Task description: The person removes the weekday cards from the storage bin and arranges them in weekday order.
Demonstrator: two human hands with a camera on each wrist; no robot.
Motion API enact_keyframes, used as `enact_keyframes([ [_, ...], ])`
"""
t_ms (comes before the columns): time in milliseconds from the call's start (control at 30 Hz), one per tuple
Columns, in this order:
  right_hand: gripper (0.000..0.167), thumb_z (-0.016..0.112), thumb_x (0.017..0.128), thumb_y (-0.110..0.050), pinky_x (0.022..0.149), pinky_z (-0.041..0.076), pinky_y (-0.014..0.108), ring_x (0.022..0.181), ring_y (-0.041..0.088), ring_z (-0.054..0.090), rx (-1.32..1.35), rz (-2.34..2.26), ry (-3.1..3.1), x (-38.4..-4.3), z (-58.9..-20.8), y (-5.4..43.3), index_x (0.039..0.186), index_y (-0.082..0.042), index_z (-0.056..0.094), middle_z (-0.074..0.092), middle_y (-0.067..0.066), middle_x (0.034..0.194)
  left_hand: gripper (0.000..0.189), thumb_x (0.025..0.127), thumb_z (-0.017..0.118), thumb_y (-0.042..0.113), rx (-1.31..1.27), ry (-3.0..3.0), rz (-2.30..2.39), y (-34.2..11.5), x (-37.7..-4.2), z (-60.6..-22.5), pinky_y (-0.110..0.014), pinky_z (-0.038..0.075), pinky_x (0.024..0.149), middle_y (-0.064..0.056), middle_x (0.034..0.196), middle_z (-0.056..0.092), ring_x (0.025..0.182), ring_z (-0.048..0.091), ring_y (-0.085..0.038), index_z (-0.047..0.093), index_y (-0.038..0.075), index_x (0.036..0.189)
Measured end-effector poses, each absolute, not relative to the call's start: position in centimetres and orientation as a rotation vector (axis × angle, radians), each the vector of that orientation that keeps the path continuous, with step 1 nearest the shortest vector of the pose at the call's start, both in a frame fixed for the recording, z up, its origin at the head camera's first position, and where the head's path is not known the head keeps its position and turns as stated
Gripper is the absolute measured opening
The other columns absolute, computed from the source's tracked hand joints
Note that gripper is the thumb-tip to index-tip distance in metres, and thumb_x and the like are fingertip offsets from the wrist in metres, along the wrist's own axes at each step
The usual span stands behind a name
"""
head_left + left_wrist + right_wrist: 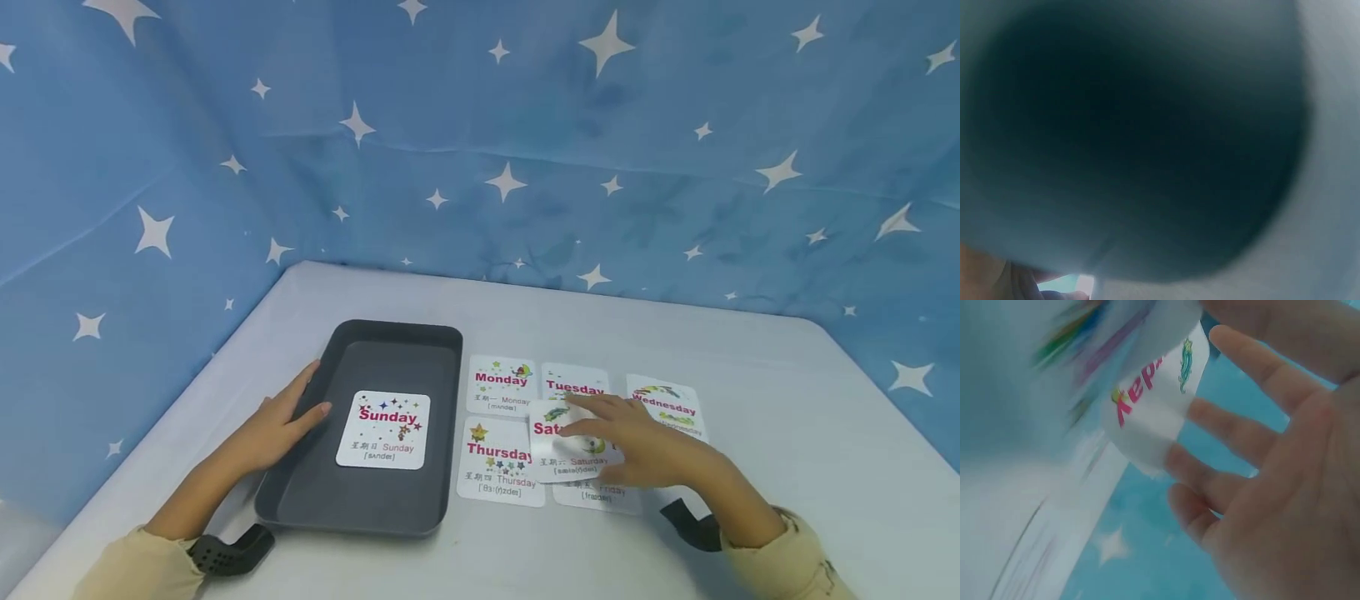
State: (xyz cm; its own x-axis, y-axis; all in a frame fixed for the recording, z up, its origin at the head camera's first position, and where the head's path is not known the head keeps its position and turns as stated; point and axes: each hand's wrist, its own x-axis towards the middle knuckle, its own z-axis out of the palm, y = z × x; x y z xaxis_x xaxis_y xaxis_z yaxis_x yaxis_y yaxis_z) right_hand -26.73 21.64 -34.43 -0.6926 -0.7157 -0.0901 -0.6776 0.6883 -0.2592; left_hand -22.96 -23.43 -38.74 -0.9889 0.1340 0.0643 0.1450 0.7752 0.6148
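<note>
My left hand point(273, 425) holds the left side of a dark grey tray point(453, 392), its thumb over the rim. A white Sunday card point(384, 437) lies inside the tray. My right hand point(641, 437) grips the Saturday card point(555, 467) by its right part, above the other cards. That card overlaps the Tuesday card point(577, 375), the Thursday card point(495, 479) and the Friday card point(592, 497). In the right wrist view a card with pink lettering point(1138, 394) is by the fingers, and a blurred card fills the upper left.
The Monday card point(502, 400) and the Wednesday card point(667, 400) lie on the white table point(525, 308), right of the tray. A blue curtain with white stars point(450, 100) hangs behind. Dark wrist straps point(232, 554) are on both arms. A dark blurred shape fills most of the left wrist view.
</note>
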Motion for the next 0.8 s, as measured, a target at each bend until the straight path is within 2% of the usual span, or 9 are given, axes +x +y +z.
enact_keyframes([
  [200, 0.069, 0.080, 0.065, -0.017, 0.095, 0.021, 0.067, 0.131, 0.037, 0.028, -0.941, -0.397, 2.748, -25.8, -35.2, 26.3, 0.127, -0.029, 0.052, 0.033, 0.007, 0.145, 0.072, 0.095, 0.044, 0.037, -0.249, -2.939, -1.030, -23.8, -22.8, -39.0, -0.074, 0.004, 0.096, -0.031, 0.147, 0.014, 0.130, 0.017, -0.054, 0.007, 0.000, 0.146],
  [333, 0.076, 0.081, 0.063, -0.019, 0.092, 0.026, 0.056, 0.129, 0.034, 0.029, -0.880, -0.415, 2.783, -25.2, -35.4, 28.5, 0.131, -0.027, 0.048, 0.033, 0.007, 0.145, 0.072, 0.095, 0.043, 0.037, -0.241, -2.941, -1.008, -23.8, -22.9, -39.0, -0.073, 0.005, 0.096, -0.032, 0.147, 0.015, 0.129, 0.019, -0.055, 0.007, 0.001, 0.146],
  [433, 0.079, 0.082, 0.060, -0.019, 0.086, 0.029, 0.047, 0.127, 0.033, 0.034, -0.866, -0.361, 2.828, -25.0, -35.4, 29.6, 0.131, -0.025, 0.048, 0.035, 0.007, 0.144, 0.072, 0.095, 0.043, 0.036, -0.233, -2.946, -1.000, -23.9, -22.9, -39.0, -0.074, 0.005, 0.096, -0.033, 0.146, 0.015, 0.128, 0.019, -0.056, 0.008, 0.000, 0.146],
  [800, 0.086, 0.084, 0.057, -0.027, 0.083, 0.034, 0.048, 0.124, 0.037, 0.038, -0.735, -0.251, 2.807, -24.5, -36.0, 32.1, 0.133, -0.023, 0.045, 0.036, 0.011, 0.143, 0.071, 0.095, 0.043, 0.037, -0.227, -2.957, -0.972, -23.8, -23.0, -39.0, -0.073, 0.006, 0.096, -0.033, 0.146, 0.016, 0.128, 0.020, -0.056, 0.009, 0.001, 0.146],
])
